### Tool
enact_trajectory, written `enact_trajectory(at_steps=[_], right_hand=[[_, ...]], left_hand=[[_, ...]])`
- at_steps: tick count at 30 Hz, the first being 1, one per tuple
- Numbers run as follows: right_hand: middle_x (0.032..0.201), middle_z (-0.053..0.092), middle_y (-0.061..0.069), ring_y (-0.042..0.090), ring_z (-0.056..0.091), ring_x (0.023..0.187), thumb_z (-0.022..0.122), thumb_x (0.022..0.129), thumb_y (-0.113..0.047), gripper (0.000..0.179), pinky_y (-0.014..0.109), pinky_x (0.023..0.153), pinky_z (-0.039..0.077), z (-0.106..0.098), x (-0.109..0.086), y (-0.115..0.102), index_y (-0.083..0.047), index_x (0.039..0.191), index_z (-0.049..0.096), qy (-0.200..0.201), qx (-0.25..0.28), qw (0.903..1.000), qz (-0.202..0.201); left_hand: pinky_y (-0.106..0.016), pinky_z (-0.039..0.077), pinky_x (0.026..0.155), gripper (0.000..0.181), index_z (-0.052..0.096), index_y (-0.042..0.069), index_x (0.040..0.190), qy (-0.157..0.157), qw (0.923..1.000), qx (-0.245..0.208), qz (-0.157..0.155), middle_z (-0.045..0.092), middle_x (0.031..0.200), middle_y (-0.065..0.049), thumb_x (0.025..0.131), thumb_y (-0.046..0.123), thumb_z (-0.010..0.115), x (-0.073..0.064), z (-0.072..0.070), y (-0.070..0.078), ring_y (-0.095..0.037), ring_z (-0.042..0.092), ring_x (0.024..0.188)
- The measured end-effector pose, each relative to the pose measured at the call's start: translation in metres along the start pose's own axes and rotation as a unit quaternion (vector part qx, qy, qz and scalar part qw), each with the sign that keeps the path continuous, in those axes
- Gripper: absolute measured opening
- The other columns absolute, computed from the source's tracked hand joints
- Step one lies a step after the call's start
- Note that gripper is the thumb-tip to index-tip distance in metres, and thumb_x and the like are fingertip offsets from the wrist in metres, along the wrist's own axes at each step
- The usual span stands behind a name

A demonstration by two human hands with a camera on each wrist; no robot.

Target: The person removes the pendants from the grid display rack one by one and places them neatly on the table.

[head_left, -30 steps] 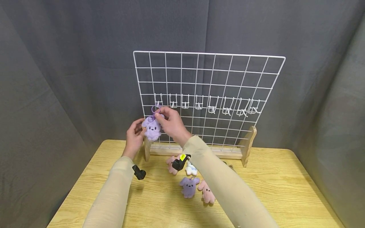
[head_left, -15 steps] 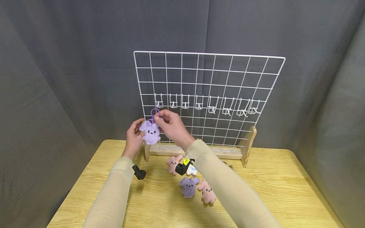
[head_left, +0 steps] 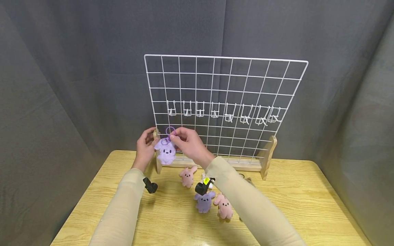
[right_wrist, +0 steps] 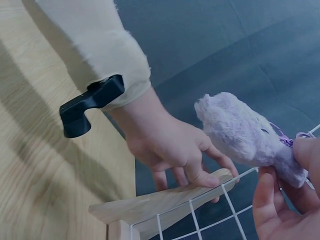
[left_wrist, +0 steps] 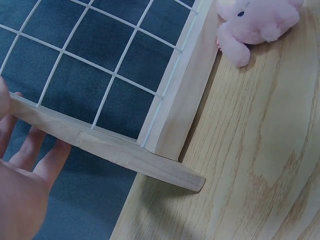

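Note:
My right hand (head_left: 194,146) pinches a lilac plush dog keychain (head_left: 167,153) near the purple ring at its top. The plush hangs upright in front of the lower left of a white wire grid (head_left: 226,58), below the leftmost hook (head_left: 171,112). In the right wrist view the plush (right_wrist: 237,125) shows from its side, with thumb and fingers at its head end. My left hand (head_left: 143,152) holds the grid's left wooden side post (left_wrist: 115,150); in the left wrist view its fingers pass behind the wood and the thumb lies at the frame's edge.
Several bare white hooks (head_left: 229,118) line the grid. On the wooden table (head_left: 295,205) lie a pink plush (head_left: 187,177), a darker purple plush (head_left: 204,203) and another pink plush (head_left: 226,209). A white plush and a brown one (head_left: 250,181) are partly hidden by the right arm.
My right hand has moved down with the lilac plush keychain, away from the leftmost hook, and slightly right in the last half second. The left hand has stayed on the post.

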State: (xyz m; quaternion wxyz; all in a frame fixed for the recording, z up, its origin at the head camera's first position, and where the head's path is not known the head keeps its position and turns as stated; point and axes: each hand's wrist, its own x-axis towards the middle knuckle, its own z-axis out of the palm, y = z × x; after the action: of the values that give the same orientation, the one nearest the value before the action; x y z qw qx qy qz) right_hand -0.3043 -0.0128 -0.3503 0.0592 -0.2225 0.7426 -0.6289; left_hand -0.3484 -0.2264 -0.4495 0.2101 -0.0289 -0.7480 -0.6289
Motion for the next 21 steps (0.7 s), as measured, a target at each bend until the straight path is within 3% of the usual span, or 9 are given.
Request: enact_trajectory(at_steps=[6, 12, 21], right_hand=[[0.100, 0.074, 0.011, 0.019, 0.064, 0.084, 0.062, 0.101, -0.014, 0.013, 0.032, 0.074, 0.060, -0.001, -0.005, 0.009, -0.003, 0.105, 0.067, -0.011, 0.000, 0.9999, -0.004], [0.100, 0.074, 0.011, 0.028, 0.066, 0.089, 0.062, 0.100, -0.015, 0.013, 0.036, 0.075, 0.060, -0.001, -0.010, 0.020, -0.003, 0.104, 0.068, -0.019, -0.012, 0.9997, -0.007], [0.093, 0.072, 0.010, 0.038, 0.066, 0.092, 0.063, 0.100, -0.016, 0.014, 0.047, 0.079, 0.059, -0.004, -0.020, 0.038, -0.003, 0.103, 0.069, -0.026, -0.025, 0.9994, 0.002]], left_hand=[[-0.015, 0.051, 0.088, 0.047, 0.053, 0.001, 0.139, -0.009, 1.0000, -0.001, 0.004, 0.064, 0.121, -0.029, 0.094, -0.008, 0.062, -0.009, -0.001, 0.027, -0.012, 0.062, 0.101], [-0.014, 0.050, 0.088, 0.046, 0.053, 0.000, 0.139, -0.010, 0.9999, -0.006, 0.009, 0.063, 0.123, -0.030, 0.094, -0.007, 0.063, -0.011, -0.002, 0.028, -0.008, 0.062, 0.100], [-0.016, 0.052, 0.085, 0.045, 0.054, -0.002, 0.138, -0.015, 0.9998, -0.008, 0.014, 0.062, 0.125, -0.033, 0.094, -0.008, 0.062, -0.013, -0.002, 0.031, -0.020, 0.063, 0.103]])
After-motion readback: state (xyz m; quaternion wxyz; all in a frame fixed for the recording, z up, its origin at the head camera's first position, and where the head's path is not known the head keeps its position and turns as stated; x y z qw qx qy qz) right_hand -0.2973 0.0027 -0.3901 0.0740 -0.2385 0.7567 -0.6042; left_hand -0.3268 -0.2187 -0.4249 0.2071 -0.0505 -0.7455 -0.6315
